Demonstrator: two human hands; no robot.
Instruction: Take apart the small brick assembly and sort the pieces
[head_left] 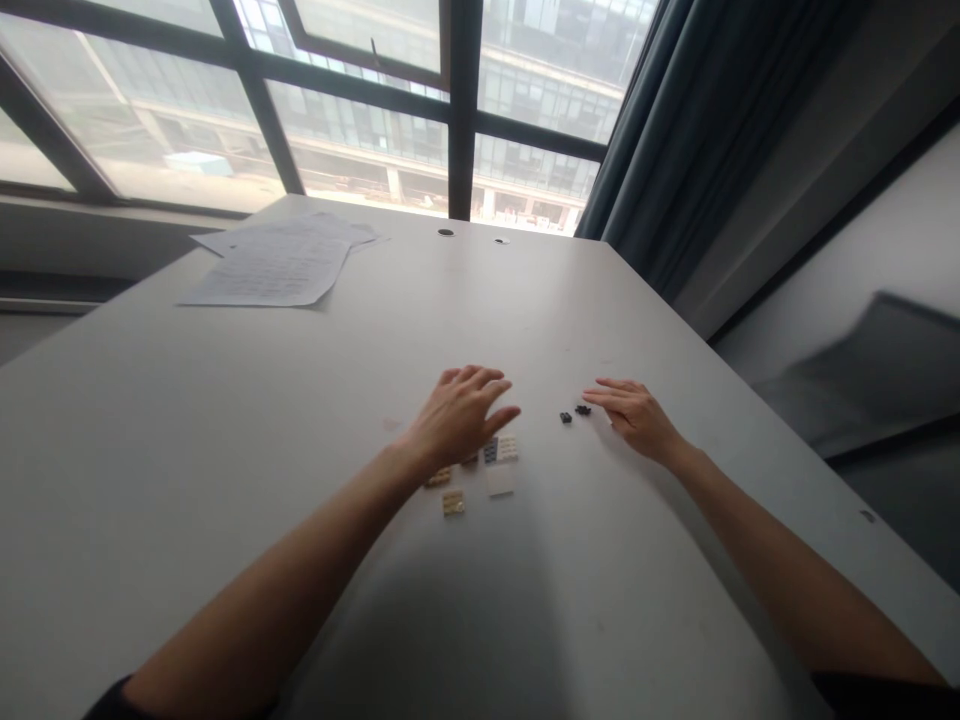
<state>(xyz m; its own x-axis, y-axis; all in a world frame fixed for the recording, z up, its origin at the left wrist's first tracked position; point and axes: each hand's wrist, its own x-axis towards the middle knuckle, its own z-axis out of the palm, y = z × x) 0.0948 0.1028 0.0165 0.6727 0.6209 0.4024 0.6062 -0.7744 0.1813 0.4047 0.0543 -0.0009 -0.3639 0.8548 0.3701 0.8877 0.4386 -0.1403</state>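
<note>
My left hand (472,408) is open above a small group of building bricks, thumb and fingers apart, holding nothing I can see. Below it lie a grey studded brick (491,450), a pale cream studded brick (508,448) and a smooth white tile (500,481). Tan bricks (453,502) sit nearer to me, and a brown one (470,459) is partly hidden by the wrist. My right hand (630,412) is open with fingers stretched to the left. Just beside its fingertips are two small black pieces (566,417), a short gap between them.
Several printed sheets of paper (277,265) overlap at the table's far left. Two round cable holes (446,232) are near the back edge of the white table (420,270). Behind it stand a window and a dark blue curtain (660,130). The table's right edge slants towards me.
</note>
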